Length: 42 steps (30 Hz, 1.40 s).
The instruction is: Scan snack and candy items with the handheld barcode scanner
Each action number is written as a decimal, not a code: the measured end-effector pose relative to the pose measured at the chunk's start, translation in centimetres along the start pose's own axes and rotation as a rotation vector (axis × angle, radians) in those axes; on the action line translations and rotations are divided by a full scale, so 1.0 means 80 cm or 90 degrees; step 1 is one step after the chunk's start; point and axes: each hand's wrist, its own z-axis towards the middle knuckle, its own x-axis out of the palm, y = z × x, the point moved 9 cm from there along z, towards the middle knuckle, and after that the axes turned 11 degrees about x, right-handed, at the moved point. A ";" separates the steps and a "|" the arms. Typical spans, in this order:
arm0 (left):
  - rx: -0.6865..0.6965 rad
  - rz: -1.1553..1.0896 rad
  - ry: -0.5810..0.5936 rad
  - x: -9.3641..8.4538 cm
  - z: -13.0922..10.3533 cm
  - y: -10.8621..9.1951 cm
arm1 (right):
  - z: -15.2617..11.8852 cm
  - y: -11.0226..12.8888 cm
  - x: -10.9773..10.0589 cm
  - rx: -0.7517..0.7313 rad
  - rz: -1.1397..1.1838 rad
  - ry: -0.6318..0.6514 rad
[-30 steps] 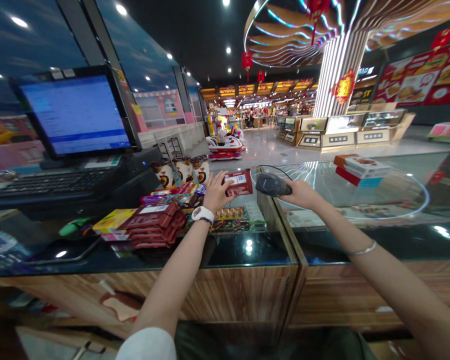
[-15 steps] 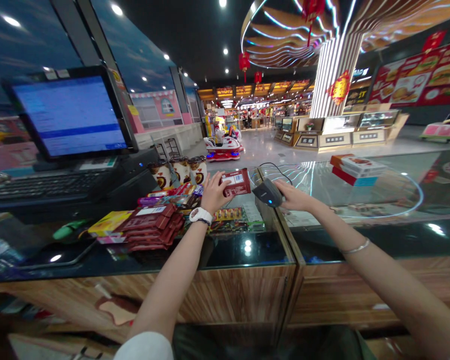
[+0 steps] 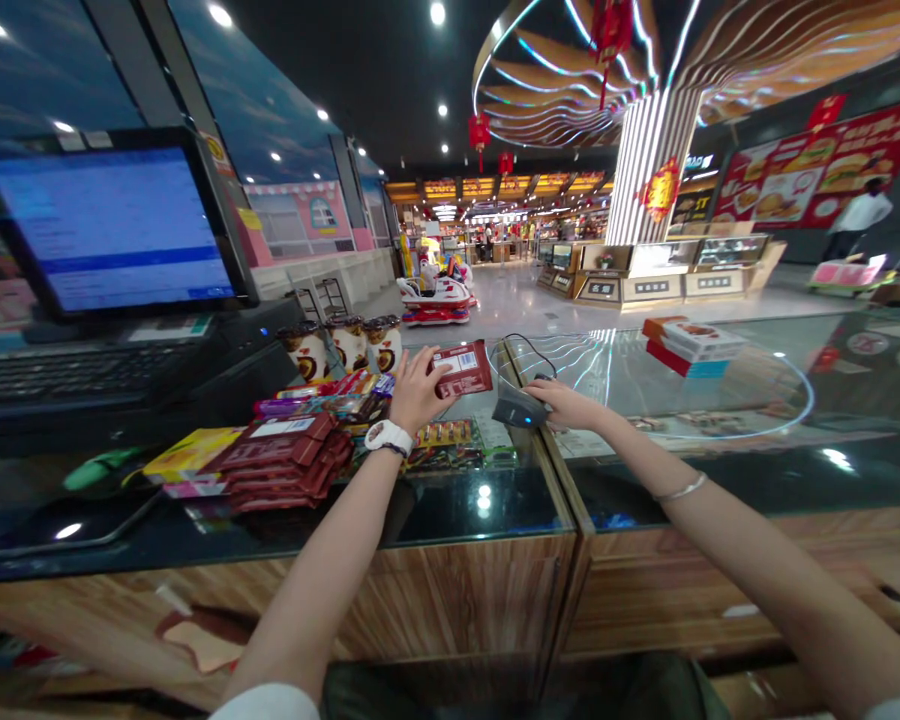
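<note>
My left hand (image 3: 418, 388) grips a dark red snack packet (image 3: 471, 368) by its left end, with a white barcode label facing me. Just right of the packet, my right hand (image 3: 565, 404) is closed round the handle of a black barcode scanner (image 3: 520, 408), a blue light glowing on it. A small gap separates scanner and packet. Left of my left wrist lies a stack of similar dark red packets (image 3: 281, 465), beside a yellow box (image 3: 191, 455). Colourful wrapped snacks (image 3: 330, 397) are heaped behind the stack.
A monitor (image 3: 112, 230) and black keyboard (image 3: 60, 370) stand at the left. Several lidded cups (image 3: 345, 343) line up behind the snacks. Flat boxes (image 3: 694, 345) are stacked on the glass counter (image 3: 645, 390) at the right. The scanner's cable (image 3: 532, 345) loops behind it.
The scanner has dropped slightly and turned in my right hand. The packet stays in my left hand, still near it. My view has shifted a little to the right.
</note>
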 end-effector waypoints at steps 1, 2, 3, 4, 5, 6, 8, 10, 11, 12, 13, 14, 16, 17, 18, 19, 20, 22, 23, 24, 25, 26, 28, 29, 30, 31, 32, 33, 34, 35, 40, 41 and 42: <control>-0.001 -0.005 -0.002 0.000 0.000 0.000 | 0.001 -0.001 0.002 0.002 -0.002 0.004; -0.003 -0.009 -0.004 0.000 0.000 0.000 | 0.002 -0.001 0.005 0.003 -0.002 0.008; -0.003 -0.012 -0.006 0.000 0.000 0.000 | 0.003 -0.001 0.007 0.003 0.000 0.011; -0.002 -0.012 -0.009 -0.001 0.000 0.000 | 0.003 -0.001 0.008 0.002 0.004 0.012; -0.001 -0.011 -0.010 -0.001 0.000 -0.001 | 0.004 -0.001 0.009 0.001 0.009 0.013; 0.001 -0.008 -0.011 -0.002 0.000 -0.002 | 0.005 -0.001 0.010 0.001 0.016 0.012; 0.008 -0.001 -0.008 -0.002 0.001 -0.005 | 0.006 -0.002 0.011 0.005 0.029 0.008; 0.012 0.004 -0.008 -0.003 0.001 -0.007 | 0.007 -0.004 0.012 0.017 0.036 0.005; 0.012 0.004 -0.009 -0.003 0.002 -0.008 | 0.008 -0.004 0.013 0.023 0.037 0.006; 0.012 0.001 -0.009 -0.004 0.002 -0.008 | 0.009 -0.005 0.015 0.028 0.037 0.007; 0.011 -0.002 -0.010 -0.004 0.002 -0.009 | 0.009 -0.006 0.016 0.035 0.036 0.009; 0.011 -0.004 -0.010 -0.004 0.002 -0.009 | 0.009 -0.008 0.018 0.041 0.035 0.010; 0.010 -0.002 -0.009 -0.004 0.002 -0.009 | 0.010 -0.011 0.018 0.046 0.040 0.005; 0.009 0.002 -0.011 -0.004 0.003 -0.009 | 0.010 -0.012 0.017 0.046 0.047 -0.005; 0.005 0.006 -0.013 -0.005 0.004 -0.009 | 0.010 -0.013 0.013 0.044 0.059 -0.022; 0.001 0.008 -0.016 -0.007 0.005 -0.010 | 0.010 -0.013 0.008 0.041 0.073 -0.045; -0.003 0.007 -0.021 -0.009 0.006 -0.011 | 0.009 -0.013 0.001 0.037 0.088 -0.073; -0.005 0.001 -0.030 -0.014 0.011 -0.014 | 0.006 -0.011 -0.016 0.034 0.113 -0.138; -0.004 -0.003 -0.036 -0.017 0.014 -0.017 | 0.004 -0.009 -0.025 0.033 0.121 -0.172; -0.004 -0.008 -0.043 -0.020 0.017 -0.020 | 0.001 -0.006 -0.036 0.032 0.126 -0.206; -0.003 -0.012 -0.050 -0.024 0.021 -0.024 | -0.002 -0.001 -0.046 0.030 0.127 -0.238; -0.001 -0.016 -0.057 -0.027 0.024 -0.028 | -0.005 0.005 -0.057 0.027 0.122 -0.267; 0.011 -0.023 -0.065 -0.032 0.033 -0.037 | -0.011 0.019 -0.075 0.018 0.091 -0.300; 0.019 -0.027 -0.066 -0.034 0.038 -0.043 | -0.014 0.028 -0.082 0.012 0.067 -0.302; 0.028 -0.029 -0.065 -0.035 0.042 -0.050 | -0.017 0.035 -0.088 0.006 0.039 -0.296; 0.036 -0.031 -0.063 -0.036 0.047 -0.056 | -0.019 0.042 -0.093 0.001 0.010 -0.286; 0.042 -0.034 -0.062 -0.037 0.052 -0.064 | -0.023 0.047 -0.098 -0.001 -0.018 -0.278; 0.046 -0.037 -0.061 -0.037 0.057 -0.071 | -0.027 0.051 -0.103 -0.001 -0.043 -0.273; 0.050 -0.041 -0.062 -0.037 0.063 -0.080 | -0.032 0.052 -0.109 0.001 -0.066 -0.272; 0.055 -0.047 -0.063 -0.036 0.068 -0.090 | -0.038 0.052 -0.115 0.003 -0.084 -0.275; 0.097 -0.087 -0.068 -0.024 0.095 -0.151 | -0.076 0.032 -0.131 0.017 -0.138 -0.287; 0.097 -0.091 -0.069 -0.019 0.100 -0.163 | -0.086 0.025 -0.131 0.018 -0.151 -0.291; 0.096 -0.096 -0.068 -0.014 0.105 -0.175 | -0.096 0.019 -0.131 0.017 -0.168 -0.298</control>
